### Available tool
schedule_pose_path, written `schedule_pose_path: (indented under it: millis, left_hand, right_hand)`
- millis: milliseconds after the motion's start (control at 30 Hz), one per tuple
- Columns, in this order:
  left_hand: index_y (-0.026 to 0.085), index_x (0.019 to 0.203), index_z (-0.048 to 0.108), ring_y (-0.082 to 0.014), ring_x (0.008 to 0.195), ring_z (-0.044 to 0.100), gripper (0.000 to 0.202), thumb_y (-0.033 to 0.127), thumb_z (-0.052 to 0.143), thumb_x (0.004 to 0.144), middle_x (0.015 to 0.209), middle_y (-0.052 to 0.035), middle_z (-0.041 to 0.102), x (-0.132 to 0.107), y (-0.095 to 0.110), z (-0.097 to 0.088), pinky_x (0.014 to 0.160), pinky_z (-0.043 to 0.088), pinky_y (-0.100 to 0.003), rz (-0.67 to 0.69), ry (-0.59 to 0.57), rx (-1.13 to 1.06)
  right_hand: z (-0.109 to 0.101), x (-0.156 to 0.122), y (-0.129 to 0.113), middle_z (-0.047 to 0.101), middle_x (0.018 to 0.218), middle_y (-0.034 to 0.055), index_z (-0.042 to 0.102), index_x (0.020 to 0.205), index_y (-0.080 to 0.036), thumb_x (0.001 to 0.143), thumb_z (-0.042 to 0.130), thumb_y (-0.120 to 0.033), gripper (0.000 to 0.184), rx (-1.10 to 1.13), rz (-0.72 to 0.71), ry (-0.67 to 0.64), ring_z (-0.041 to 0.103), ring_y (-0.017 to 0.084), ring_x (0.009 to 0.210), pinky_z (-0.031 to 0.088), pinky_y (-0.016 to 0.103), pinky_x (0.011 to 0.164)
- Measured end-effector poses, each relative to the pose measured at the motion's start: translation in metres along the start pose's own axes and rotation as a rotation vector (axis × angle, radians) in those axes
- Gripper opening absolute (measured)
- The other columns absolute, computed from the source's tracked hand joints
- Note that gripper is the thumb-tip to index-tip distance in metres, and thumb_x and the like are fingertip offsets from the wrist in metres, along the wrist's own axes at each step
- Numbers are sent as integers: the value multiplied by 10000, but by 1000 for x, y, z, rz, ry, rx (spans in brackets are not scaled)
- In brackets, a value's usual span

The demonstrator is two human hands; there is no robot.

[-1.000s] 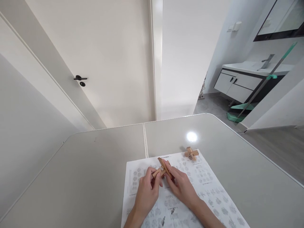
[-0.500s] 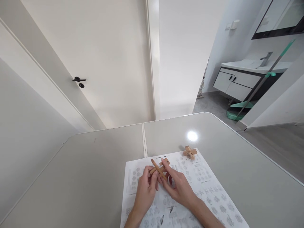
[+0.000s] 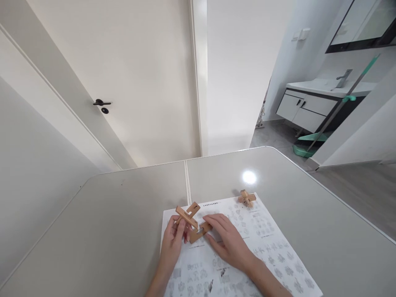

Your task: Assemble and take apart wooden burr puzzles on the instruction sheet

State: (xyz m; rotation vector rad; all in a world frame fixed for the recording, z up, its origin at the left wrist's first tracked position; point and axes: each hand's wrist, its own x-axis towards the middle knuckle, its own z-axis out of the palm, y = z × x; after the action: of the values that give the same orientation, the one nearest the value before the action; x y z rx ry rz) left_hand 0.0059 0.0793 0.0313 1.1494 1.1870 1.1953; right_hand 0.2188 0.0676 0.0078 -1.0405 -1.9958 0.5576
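Observation:
My left hand grips crossed wooden puzzle pieces, one long bar lying across another with a dark mark at its end. My right hand has thumb and fingers closed on the right end of a notched wooden piece. That piece sits just below and right of the crossed ones; whether they touch, I cannot tell. Both hands are above a printed sheet covered in small grey diagrams. Near the sheet's top right corner rests an assembled wooden cross puzzle, apart from my hands.
The sheet lies on a grey table with a pale seam running away from me. Past the far edge stands a white door. At the right are a washbasin cabinet and a green dustpan.
My hands have moved apart. The left has shifted left with the crossed pieces, now tilted differently, while the right holds the notched piece separately at the right.

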Motion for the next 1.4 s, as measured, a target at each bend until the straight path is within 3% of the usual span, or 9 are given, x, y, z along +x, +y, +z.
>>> schedule_pose_path:
  millis: [133,333,567,667,767,900,1000,1200,1400]
  left_hand:
    - [204,893,545,-89,520,492,371,560,629,959,735,23,634,4,0,-7,545,426,-225,13,48,-6]
    - [203,884,556,-90,520,474,383,572,624,960,703,30,608,5,2,-8,557,431,-227,26,56,-2]
    - [193,808,559,-99,548,440,412,569,626,962,666,39,548,3,3,-17,596,408,-240,8,-44,1]
    - [195,792,539,-95,523,376,448,605,613,956,628,49,505,0,3,-20,554,347,-234,-43,-135,-32]
    - [202,803,516,-90,509,307,454,619,601,961,594,72,431,-3,4,-19,529,296,-229,-119,-262,-69]
    - [210,820,501,-82,494,241,439,610,580,980,582,98,333,-8,7,-12,517,287,-229,-210,-413,-81]
    - [213,818,487,-78,484,222,447,620,575,979,566,107,307,-12,9,-5,504,277,-229,-249,-510,-89]
    - [214,849,470,-77,489,253,449,628,607,957,573,102,343,-16,5,4,498,274,-228,-293,-611,-107]
    - [206,930,503,-77,509,275,436,631,593,963,635,86,396,-18,7,7,510,264,-223,-275,-604,-85]
  right_hand:
    - [4,-1,4,639,1388,112,443,1496,-287,1003,575,-188,520,-33,-28,-85,516,335,1339,514,563,1065]
    - [3,1,5,668,1165,99,590,1249,-261,989,599,-152,282,36,28,-108,593,293,1090,567,481,899]
    - [6,2,10,640,980,85,616,994,-237,1059,469,-244,161,59,151,-5,570,274,921,482,435,815]
    - [1,4,12,629,886,52,610,1011,-239,1073,464,-381,212,220,362,68,557,235,798,443,372,741]
    - [-9,7,11,547,738,-8,619,1103,-232,1057,476,-528,333,556,564,98,463,174,648,375,315,653]
    - [-22,10,6,469,660,-51,616,1188,-223,1029,556,-554,372,1070,631,22,343,125,590,297,288,622]
    - [-28,9,1,423,592,-76,628,1178,-220,1010,626,-512,337,1286,601,-69,275,111,554,240,283,583]
    - [-28,6,-2,430,619,-74,683,1080,-200,1004,661,-465,276,1350,513,-276,285,91,538,228,269,562]
    - [-27,7,-2,404,582,-90,678,1036,-200,1014,650,-445,248,1350,535,-306,249,88,521,208,263,541]
